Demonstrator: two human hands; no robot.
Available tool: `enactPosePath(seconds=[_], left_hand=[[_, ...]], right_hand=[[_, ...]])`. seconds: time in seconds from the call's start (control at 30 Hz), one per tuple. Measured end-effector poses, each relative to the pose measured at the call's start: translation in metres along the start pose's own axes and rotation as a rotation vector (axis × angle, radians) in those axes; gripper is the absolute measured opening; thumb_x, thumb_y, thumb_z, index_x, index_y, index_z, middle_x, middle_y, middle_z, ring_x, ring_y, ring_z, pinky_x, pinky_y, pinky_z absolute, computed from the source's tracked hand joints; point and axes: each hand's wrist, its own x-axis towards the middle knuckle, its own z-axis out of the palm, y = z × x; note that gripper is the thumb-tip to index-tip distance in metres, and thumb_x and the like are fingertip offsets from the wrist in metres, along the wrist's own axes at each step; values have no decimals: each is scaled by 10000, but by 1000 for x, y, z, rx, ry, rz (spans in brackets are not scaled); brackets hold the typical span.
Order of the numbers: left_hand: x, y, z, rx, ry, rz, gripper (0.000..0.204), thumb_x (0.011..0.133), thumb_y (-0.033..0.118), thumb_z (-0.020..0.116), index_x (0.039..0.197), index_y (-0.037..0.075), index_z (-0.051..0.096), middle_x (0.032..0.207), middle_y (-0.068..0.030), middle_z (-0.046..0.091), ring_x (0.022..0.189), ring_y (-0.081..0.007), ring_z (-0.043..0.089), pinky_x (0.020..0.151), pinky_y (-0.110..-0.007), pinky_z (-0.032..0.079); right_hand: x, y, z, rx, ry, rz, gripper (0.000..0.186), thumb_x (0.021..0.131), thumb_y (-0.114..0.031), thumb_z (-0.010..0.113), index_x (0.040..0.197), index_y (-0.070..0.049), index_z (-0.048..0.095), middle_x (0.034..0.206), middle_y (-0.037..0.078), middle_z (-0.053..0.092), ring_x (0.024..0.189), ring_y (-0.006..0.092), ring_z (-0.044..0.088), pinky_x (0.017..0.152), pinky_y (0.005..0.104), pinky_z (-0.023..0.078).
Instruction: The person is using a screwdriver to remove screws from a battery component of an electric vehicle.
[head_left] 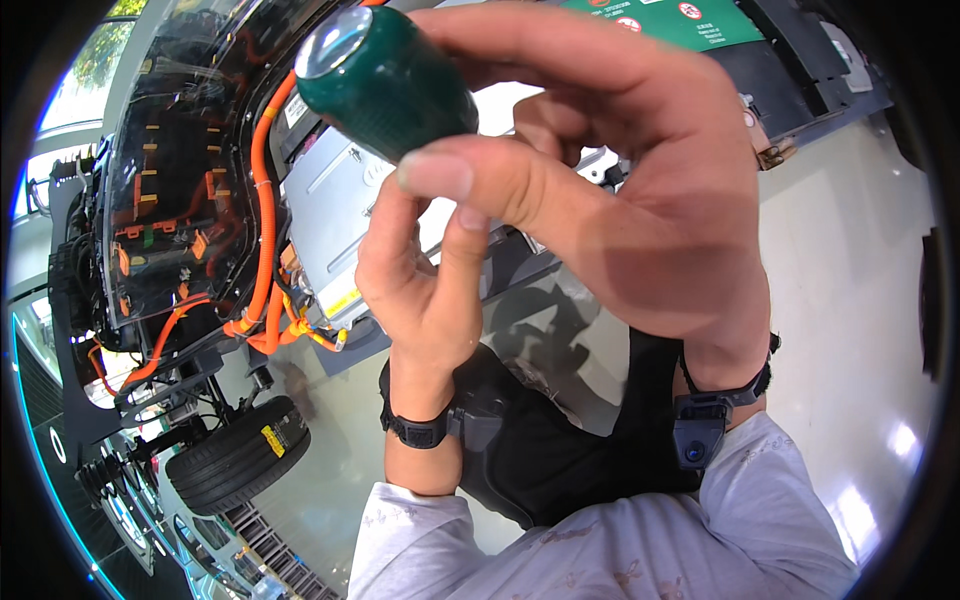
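Observation:
Up close at the top of the head view is a dark green, rounded handle (405,90) with a shiny silvery end cap. My right hand (650,190) is closed on it, thumb on the near side and index finger curled over the far side. Just below, my left hand (430,290) reaches up with thumb and index finger bent toward each other. Its fingertips are partly covered by my right thumb, so what they pinch, if anything, is hidden. Black straps with small devices circle both wrists.
Behind my hands stands a vehicle chassis with a silver-grey metal case (335,215), thick orange cables (262,190) and a transparent cover (180,200). A tyre (240,460) is at lower left. At upper right is a green label panel (700,25) on a black unit.

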Motion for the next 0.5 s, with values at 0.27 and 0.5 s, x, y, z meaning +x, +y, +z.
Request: enactPosePath(seconds=[0.27, 0.5], left_hand=[[4, -9, 23, 254, 115, 137, 364, 850, 84, 708, 1141, -57, 539, 1049, -120, 638, 986, -184, 612, 922, -311, 455], [5, -15, -5, -106, -93, 118, 490, 827, 115, 730, 1233, -55, 513, 1059, -107, 635, 992, -179, 609, 900, -312, 463]], right_hand=[[-8, 17, -7, 44, -9, 33, 329, 857, -138, 664, 1136, 15, 581, 941, 59, 602, 797, 104, 563, 753, 245, 446], [-7, 21, -2, 77, 6, 53, 325, 861, -139, 659, 1137, 16, 581, 940, 59, 602, 793, 103, 561, 751, 245, 445]])
